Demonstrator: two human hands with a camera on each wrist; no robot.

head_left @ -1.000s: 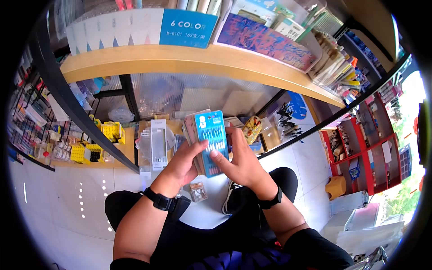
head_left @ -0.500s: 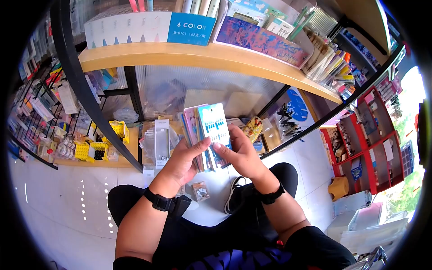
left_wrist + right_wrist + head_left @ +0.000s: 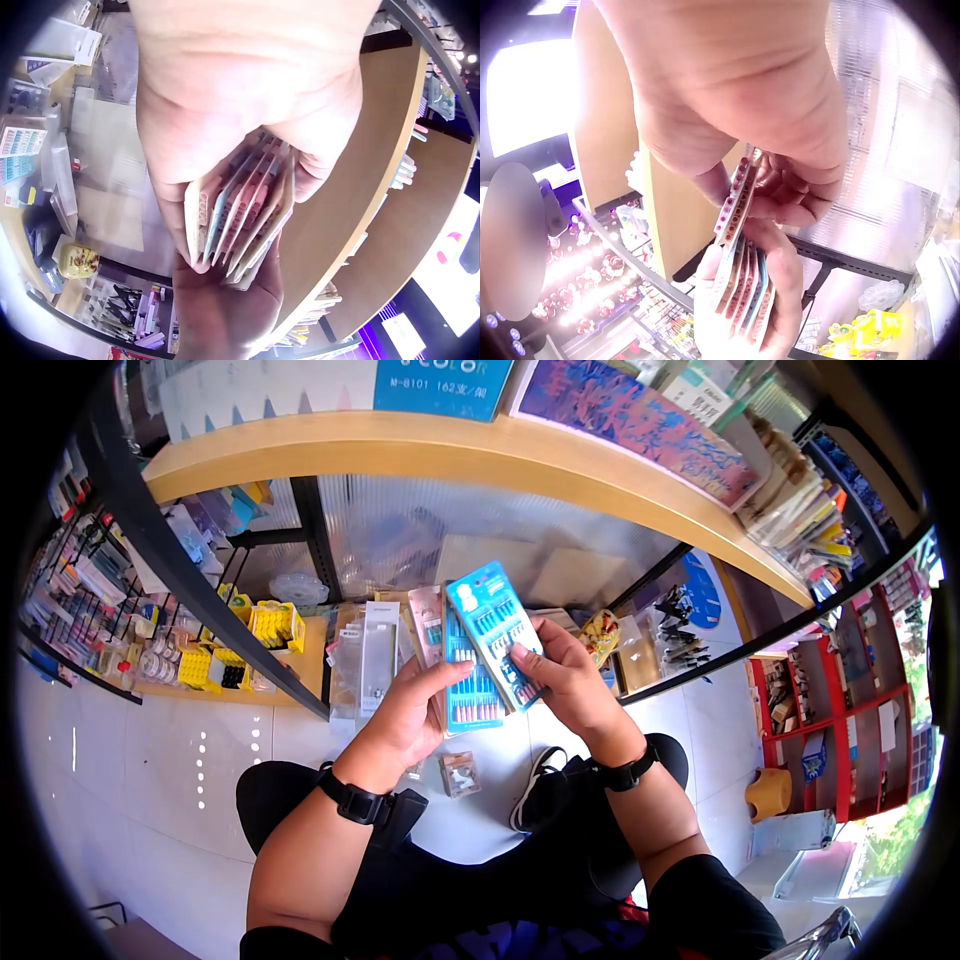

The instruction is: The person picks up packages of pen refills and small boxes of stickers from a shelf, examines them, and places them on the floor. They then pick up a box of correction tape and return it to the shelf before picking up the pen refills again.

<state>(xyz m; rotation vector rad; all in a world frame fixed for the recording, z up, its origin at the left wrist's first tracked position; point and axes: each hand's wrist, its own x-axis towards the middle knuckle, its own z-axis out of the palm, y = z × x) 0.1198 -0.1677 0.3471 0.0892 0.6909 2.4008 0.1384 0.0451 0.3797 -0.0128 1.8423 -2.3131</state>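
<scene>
My left hand (image 3: 405, 710) holds a stack of flat blister packs, its thumb over the front one. That front pack (image 3: 476, 705) is blue, with rows of small pointed pieces; a pink pack (image 3: 427, 615) shows behind it. My right hand (image 3: 575, 685) pinches another blue blister pack (image 3: 497, 622), thumb on its face. It lies tilted across the front of the stack, covering part of it. Seen edge-on in the left wrist view, the packs (image 3: 240, 214) spread like a fan between the hands. The right wrist view shows several pack edges (image 3: 742, 300) within the left hand.
A wooden shelf (image 3: 400, 442) with pen displays runs above the hands. Black metal posts (image 3: 185, 570) stand at the left. Below are a white box (image 3: 380, 655), yellow trays (image 3: 275, 625) and a patterned pouch (image 3: 600, 635). A small clear packet (image 3: 459, 773) lies on the floor between the legs.
The front blue pack has slid and tilted to the right with my right hand, uncovering another blue pack beneath. My left hand keeps its hold on the stack. The head view has shifted slightly.
</scene>
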